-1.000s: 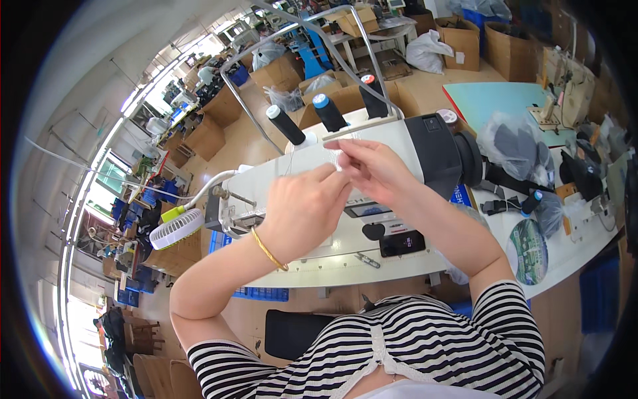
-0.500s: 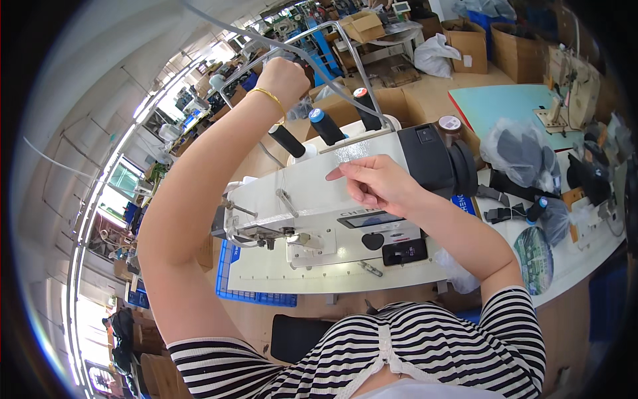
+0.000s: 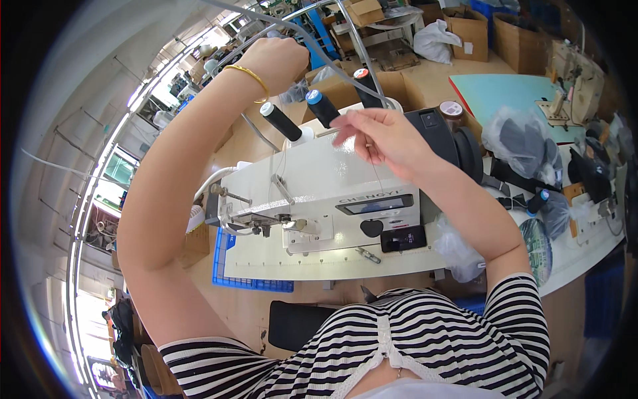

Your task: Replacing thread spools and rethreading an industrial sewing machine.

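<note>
My left hand, with a gold bangle at the wrist, is raised beyond the sewing machine and closed; what its fingers hold, if anything, is hidden. My right hand is over the machine's white top, thumb and forefinger pinched. From it a thin thread runs down toward the machine's display. Behind the machine stand three dark thread cones: one with a pale top, one with a blue top and one with a red-and-white top.
A phone and thread snips lie on the sewing table. A metal thread-stand pole and a grey cable cross behind the machine. Bagged dark pieces lie on the right. A blue crate sits below the left edge.
My right hand has risen and moved away from me over the machine top, toward the cones. The left hand stays raised and closed, slightly nearer in view.
</note>
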{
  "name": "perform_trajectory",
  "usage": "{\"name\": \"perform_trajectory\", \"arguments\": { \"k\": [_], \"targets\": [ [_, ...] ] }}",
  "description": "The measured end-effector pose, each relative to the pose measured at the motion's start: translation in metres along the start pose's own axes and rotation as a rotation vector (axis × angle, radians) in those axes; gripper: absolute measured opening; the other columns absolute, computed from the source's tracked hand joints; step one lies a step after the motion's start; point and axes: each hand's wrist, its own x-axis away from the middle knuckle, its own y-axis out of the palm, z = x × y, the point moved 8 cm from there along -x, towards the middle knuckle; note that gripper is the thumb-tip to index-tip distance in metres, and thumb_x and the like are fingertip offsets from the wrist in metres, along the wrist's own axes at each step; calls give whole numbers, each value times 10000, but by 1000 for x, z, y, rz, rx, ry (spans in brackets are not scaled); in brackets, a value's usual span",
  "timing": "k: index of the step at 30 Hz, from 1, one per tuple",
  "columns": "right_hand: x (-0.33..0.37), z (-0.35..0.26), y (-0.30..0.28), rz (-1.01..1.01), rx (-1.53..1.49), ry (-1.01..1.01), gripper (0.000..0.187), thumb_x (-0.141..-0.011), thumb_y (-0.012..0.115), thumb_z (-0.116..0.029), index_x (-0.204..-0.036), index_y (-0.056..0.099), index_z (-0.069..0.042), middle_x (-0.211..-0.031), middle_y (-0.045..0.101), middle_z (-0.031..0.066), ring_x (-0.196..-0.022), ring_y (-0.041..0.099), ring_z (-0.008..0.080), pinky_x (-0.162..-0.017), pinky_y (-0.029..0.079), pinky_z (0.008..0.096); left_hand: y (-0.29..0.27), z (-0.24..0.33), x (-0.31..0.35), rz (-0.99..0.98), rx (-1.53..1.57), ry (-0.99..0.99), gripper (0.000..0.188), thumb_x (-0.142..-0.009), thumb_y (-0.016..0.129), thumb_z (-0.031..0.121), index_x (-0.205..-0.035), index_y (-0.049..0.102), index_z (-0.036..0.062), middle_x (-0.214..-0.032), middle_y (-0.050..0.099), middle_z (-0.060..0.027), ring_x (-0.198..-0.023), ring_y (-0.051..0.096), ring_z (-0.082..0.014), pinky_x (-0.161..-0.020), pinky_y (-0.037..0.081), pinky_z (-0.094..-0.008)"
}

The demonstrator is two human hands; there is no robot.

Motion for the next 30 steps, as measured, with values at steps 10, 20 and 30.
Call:
{"name": "perform_trajectory", "arguments": {
  "k": [10,20,30],
  "targets": [
    [-36,-8,7,159,-220,-142,299,-996,471,-201,-1152,607,15,-1161,654,104,-783,664,144,-494,413,214,-18,14,14,201,465,-10,118,-712,643,72,-797,723,50,-780,667,-132,-747,646,-313,-692,522,-377],
    [11,-5,12,-129,13,101,301,-990,475,-209,-1049,652,27,-631,486,-10,-529,444,93,-453,319,237,-23,57,56,386,662,142,123,-794,665,119,-866,709,29,-819,613,-75,-737,610,-280,-664,486,-373],
    [29,-26,-5,-128,443,207,265,-964,519,-203,-976,667,16,-559,395,-53,-466,340,33,-420,237,204,-9,80,58,664,637,161,210,-802,653,94,-1005,689,55,-840,640,-63,-683,620,-234,-606,492,-338]
  ]
}}
